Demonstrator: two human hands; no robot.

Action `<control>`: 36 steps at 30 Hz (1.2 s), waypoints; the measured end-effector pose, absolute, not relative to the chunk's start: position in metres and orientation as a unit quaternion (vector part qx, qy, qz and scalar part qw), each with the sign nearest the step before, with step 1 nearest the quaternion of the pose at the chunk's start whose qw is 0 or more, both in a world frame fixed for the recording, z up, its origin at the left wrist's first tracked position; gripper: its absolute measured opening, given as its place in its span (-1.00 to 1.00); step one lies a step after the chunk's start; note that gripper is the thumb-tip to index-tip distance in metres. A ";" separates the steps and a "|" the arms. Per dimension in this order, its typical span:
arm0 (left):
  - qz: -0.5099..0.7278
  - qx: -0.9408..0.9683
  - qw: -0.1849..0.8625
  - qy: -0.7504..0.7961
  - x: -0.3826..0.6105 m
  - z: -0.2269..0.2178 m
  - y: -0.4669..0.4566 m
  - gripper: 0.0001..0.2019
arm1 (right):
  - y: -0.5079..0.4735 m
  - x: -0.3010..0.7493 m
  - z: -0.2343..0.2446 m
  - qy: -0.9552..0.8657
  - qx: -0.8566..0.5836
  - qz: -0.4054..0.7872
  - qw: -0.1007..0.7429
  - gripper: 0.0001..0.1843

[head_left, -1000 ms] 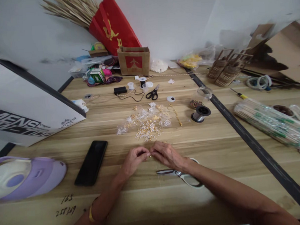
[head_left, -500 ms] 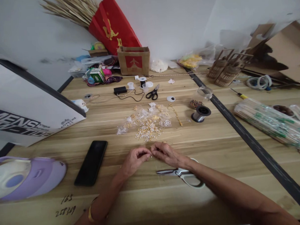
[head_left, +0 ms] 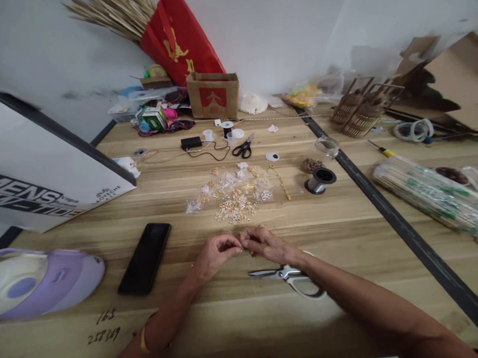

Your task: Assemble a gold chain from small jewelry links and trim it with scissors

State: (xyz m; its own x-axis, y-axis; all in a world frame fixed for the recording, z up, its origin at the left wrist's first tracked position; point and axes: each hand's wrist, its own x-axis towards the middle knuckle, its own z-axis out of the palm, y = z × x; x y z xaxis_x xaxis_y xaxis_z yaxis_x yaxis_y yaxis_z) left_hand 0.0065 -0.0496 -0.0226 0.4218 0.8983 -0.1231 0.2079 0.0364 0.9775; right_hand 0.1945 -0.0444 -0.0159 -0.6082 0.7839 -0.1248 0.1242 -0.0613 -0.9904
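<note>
My left hand (head_left: 215,254) and my right hand (head_left: 268,245) meet fingertip to fingertip low over the wooden table (head_left: 344,232). Both are closed in a pinch on something tiny between them, too small to name. Just beyond the fingers lies a heap of small gold and silver beads and clear packets (head_left: 234,192). A pair of silver scissors with white handles (head_left: 291,278) lies under my right wrist. A black phone (head_left: 145,258) lies flat to the left of my left hand.
A spool of silver wire (head_left: 320,180), a gold chain (head_left: 281,182) and black scissors (head_left: 243,146) lie further back. A white paper bag (head_left: 44,166) and a purple cap (head_left: 41,280) sit at left, a packet of sticks (head_left: 430,194) at right, a red bag (head_left: 179,41) by the wall.
My right hand has drawn slightly back toward me and both hands stay pinched together. Nothing else has moved.
</note>
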 end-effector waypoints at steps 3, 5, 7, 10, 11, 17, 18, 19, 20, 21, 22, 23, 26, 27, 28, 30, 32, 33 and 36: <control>0.304 0.614 0.572 0.450 0.008 -0.022 -0.050 -0.92 | -0.045 0.194 -0.015 -0.632 -0.361 0.635 0.260 -0.70; 0.306 0.610 0.570 0.458 0.009 -0.021 -0.051 -0.92 | -0.045 0.194 -0.016 -0.631 -0.361 0.635 0.262 -0.71; 0.310 0.604 0.565 0.469 0.010 -0.020 -0.053 -0.92 | -0.045 0.194 -0.016 -0.629 -0.361 0.637 0.262 -0.71; 0.312 0.600 0.555 0.484 0.011 -0.019 -0.055 -0.92 | -0.045 0.194 -0.017 -0.630 -0.362 0.636 0.259 -0.72; 0.312 0.601 0.551 0.487 0.011 -0.019 -0.055 -0.92 | -0.045 0.194 -0.017 -0.631 -0.361 0.636 0.259 -0.72; 0.315 0.623 0.525 0.487 0.010 -0.022 -0.054 -0.90 | -0.045 0.193 -0.019 -0.630 -0.363 0.631 0.271 -0.71; 0.314 0.627 0.521 0.486 0.009 -0.022 -0.054 -0.89 | -0.045 0.193 -0.019 -0.631 -0.363 0.630 0.271 -0.71; 0.314 0.631 0.518 0.485 0.009 -0.022 -0.054 -0.89 | -0.045 0.193 -0.019 -0.630 -0.363 0.630 0.272 -0.70; 0.314 0.634 0.516 0.484 0.008 -0.022 -0.053 -0.88 | -0.045 0.193 -0.019 -0.629 -0.364 0.631 0.272 -0.70; 0.314 0.635 0.513 0.484 0.008 -0.022 -0.053 -0.87 | -0.045 0.193 -0.019 -0.626 -0.366 0.632 0.273 -0.70; 0.315 0.636 0.512 0.484 0.008 -0.021 -0.053 -0.87 | -0.044 0.193 -0.018 -0.622 -0.368 0.634 0.274 -0.69; 0.316 0.635 0.512 0.485 0.007 -0.020 -0.052 -0.87 | -0.044 0.193 -0.018 -0.618 -0.369 0.636 0.277 -0.69; 0.323 0.616 0.517 0.498 0.007 -0.016 -0.052 -0.86 | -0.043 0.194 -0.016 -0.610 -0.369 0.640 0.287 -0.69; 0.327 0.609 0.520 0.502 0.008 -0.015 -0.052 -0.86 | -0.043 0.194 -0.015 -0.607 -0.372 0.639 0.290 -0.69; 0.330 0.602 0.523 0.505 0.008 -0.015 -0.052 -0.85 | -0.043 0.194 -0.015 -0.606 -0.377 0.638 0.292 -0.69; 0.337 0.593 0.527 0.507 0.008 -0.014 -0.052 -0.85 | -0.043 0.194 -0.014 -0.601 -0.390 0.632 0.294 -0.70; 0.342 0.587 0.529 0.508 0.008 -0.015 -0.051 -0.84 | -0.043 0.194 -0.014 -0.593 -0.401 0.631 0.299 -0.70; 0.344 0.585 0.530 0.508 0.008 -0.015 -0.051 -0.84 | -0.043 0.194 -0.014 -0.588 -0.405 0.632 0.302 -0.70; 0.347 0.581 0.534 0.507 0.008 -0.017 -0.050 -0.84 | -0.042 0.195 -0.014 -0.584 -0.414 0.622 0.317 -0.72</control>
